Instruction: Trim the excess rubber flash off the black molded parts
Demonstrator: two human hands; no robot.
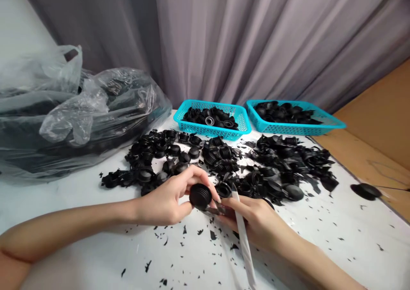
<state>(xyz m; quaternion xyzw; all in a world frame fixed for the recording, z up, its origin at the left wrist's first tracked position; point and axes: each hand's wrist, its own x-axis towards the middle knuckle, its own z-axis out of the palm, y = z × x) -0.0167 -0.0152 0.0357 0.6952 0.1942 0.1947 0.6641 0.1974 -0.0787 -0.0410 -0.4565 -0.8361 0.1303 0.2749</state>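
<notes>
Left hand point(171, 200): a ribbed black part point(200, 197) is being gripped above the near table point(96, 251).
Right hand point(256, 217): a pale tool point(242, 238) is being held under the index finger.
Pile point(225, 153): being seen just beyond both hands.
Blue baskets point(208, 130): more parts point(282, 111) are being held, far side.

Black with fine concentric ridges is the round part point(200, 197) in the left fingers point(194, 171); whitish with a greyer tip, the slim tool point(244, 238) at the right fingers point(232, 203). Below them, black flecks speckle the white tabletop point(153, 262). Beyond them stand turquoise, hole-patterned baskets point(205, 130) and a fold-striped grey-mauve curtain point(218, 38).
</notes>
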